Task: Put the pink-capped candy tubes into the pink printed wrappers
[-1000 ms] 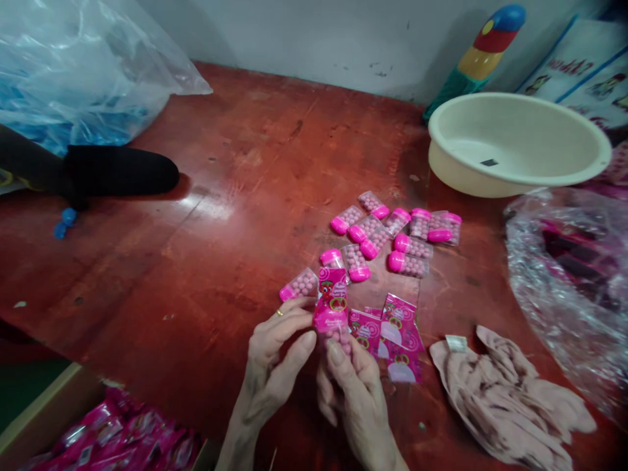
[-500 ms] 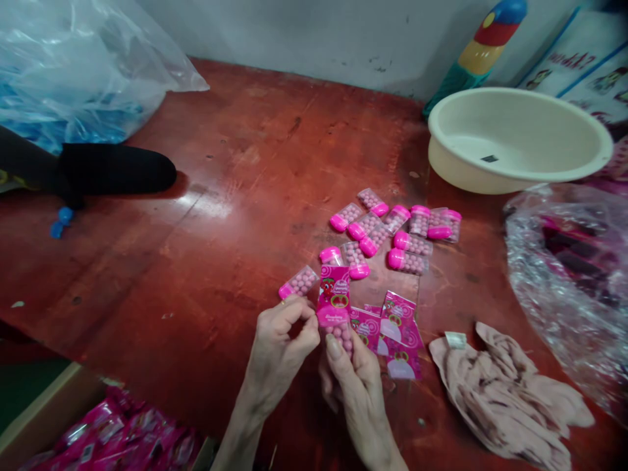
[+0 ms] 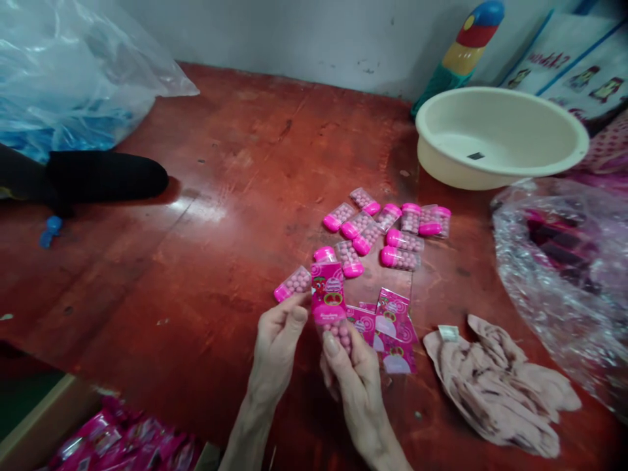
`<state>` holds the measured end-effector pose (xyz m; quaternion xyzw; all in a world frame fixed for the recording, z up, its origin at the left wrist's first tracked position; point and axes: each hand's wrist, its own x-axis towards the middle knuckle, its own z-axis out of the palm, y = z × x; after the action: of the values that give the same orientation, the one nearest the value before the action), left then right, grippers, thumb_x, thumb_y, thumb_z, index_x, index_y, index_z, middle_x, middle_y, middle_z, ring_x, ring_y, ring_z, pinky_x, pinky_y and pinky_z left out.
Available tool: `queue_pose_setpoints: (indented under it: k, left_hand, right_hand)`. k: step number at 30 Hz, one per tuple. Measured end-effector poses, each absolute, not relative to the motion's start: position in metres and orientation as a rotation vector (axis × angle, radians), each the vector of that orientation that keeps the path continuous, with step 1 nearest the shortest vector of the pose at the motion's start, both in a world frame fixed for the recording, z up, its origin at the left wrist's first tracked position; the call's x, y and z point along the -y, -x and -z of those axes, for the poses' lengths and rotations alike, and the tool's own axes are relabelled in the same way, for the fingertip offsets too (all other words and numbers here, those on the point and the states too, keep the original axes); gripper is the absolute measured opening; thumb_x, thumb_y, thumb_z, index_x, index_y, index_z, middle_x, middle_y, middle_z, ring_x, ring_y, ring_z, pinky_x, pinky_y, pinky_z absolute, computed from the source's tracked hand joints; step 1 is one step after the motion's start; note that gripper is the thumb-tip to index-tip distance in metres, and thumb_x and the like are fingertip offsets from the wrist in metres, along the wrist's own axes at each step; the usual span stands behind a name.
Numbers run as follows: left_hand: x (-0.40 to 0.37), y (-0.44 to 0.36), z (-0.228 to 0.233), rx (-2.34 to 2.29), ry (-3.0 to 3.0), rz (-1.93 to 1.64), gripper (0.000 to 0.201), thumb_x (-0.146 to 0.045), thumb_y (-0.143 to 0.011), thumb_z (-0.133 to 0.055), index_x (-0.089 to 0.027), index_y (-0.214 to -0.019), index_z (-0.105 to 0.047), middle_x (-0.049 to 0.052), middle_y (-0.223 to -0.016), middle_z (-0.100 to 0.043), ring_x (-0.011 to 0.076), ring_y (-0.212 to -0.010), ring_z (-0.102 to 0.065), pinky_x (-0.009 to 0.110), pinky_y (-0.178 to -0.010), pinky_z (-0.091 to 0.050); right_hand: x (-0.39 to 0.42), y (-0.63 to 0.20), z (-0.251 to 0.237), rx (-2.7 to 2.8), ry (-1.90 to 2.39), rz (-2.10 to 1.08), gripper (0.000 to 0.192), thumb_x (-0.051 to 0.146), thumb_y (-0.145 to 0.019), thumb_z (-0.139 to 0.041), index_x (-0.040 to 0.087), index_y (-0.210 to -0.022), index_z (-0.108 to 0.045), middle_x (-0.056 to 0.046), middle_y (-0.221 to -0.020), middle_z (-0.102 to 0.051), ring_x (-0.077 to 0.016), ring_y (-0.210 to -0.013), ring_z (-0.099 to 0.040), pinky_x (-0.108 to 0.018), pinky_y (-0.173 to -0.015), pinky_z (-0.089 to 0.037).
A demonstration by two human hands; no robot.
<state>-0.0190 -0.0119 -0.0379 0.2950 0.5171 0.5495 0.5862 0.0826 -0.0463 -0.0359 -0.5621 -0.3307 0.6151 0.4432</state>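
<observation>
My right hand holds a small candy bottle inside a pink printed sleeve, upright above the red table. My left hand pinches the sleeve's lower left edge with thumb and fingertips. Several loose pink sleeves lie flat just right of my hands. Beyond them lies a cluster of several clear bottles with pink caps, filled with pink balls. One more bottle lies just left of the held sleeve.
A cream basin stands at the back right. A clear bag with dark pink goods lies at right, a crumpled pinkish cloth in front of it. A bag of blue items and a black object are at left. A box of pink packs sits lower left.
The sleeve has slid a bit lower over the bottle in my right hand. My left fingers have shifted from curled near the sleeve to pinching its edge. The view drifted slightly right.
</observation>
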Motion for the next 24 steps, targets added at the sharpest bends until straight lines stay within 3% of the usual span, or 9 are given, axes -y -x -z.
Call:
queue_pose_setpoints:
  k: [5, 10, 16, 19, 24]
  left_hand:
    - [0.015, 0.009, 0.029, -1.057, -0.482, -1.186, 0.019, -0.028, -0.079, -0.061, -0.013, -0.082, -0.072, 0.008, -0.080, -0.072, 0.0208, -0.078, -0.065, 0.031, -0.076, -0.048]
    - [0.033, 0.000, 0.024, -1.101, -0.327, -1.214, 0.021, -0.030, -0.081, -0.059, -0.014, -0.077, -0.072, 0.006, -0.078, -0.072, 0.0180, -0.073, -0.065, 0.028, -0.072, -0.049]
    - [0.048, -0.003, 0.022, -1.205, -0.313, -1.211, 0.025, -0.036, -0.077, -0.062, -0.013, -0.075, -0.070, 0.007, -0.074, -0.071, 0.0192, -0.071, -0.065, 0.028, -0.069, -0.049]
    - [0.052, -0.005, 0.022, -1.232, -0.328, -1.210, 0.026, -0.036, -0.077, -0.062, -0.012, -0.085, -0.070, 0.008, -0.077, -0.070, 0.0199, -0.073, -0.064, 0.028, -0.070, -0.050]
    - [0.046, -0.007, 0.021, -1.137, -0.316, -1.207, 0.027, -0.029, -0.080, -0.060, -0.014, -0.101, -0.066, 0.009, -0.088, -0.069, 0.0185, -0.081, -0.063, 0.028, -0.074, -0.049]
  right_hand:
    - [0.048, -0.079, 0.031, 1.005, 1.503, -1.392, 0.027, 0.044, -0.086, -0.049, 0.020, -0.075, -0.055, 0.004, -0.059, -0.049, -0.0101, -0.050, -0.044, -0.021, -0.047, -0.037]
    - [0.058, -0.082, 0.030, 1.205, 1.633, -1.243, 0.023, 0.041, -0.087, -0.048, 0.022, -0.092, -0.059, -0.001, -0.072, -0.061, -0.0158, -0.066, -0.058, -0.023, -0.054, -0.044]
    - [0.061, -0.077, 0.018, 1.157, 1.513, -1.254, 0.020, 0.035, -0.089, -0.045, 0.021, -0.079, -0.055, 0.003, -0.057, -0.054, -0.0111, -0.046, -0.052, -0.020, -0.044, -0.038]
    - [0.060, -0.074, 0.022, 1.097, 1.473, -1.234, 0.021, 0.036, -0.088, -0.046, 0.021, -0.076, -0.053, 0.004, -0.055, -0.051, -0.0102, -0.045, -0.049, -0.020, -0.044, -0.038]
    - [0.059, -0.086, 0.033, 1.201, 1.590, -1.209, 0.026, 0.039, -0.089, -0.043, 0.021, -0.097, -0.059, -0.005, -0.083, -0.063, -0.0182, -0.075, -0.060, -0.026, -0.064, -0.048]
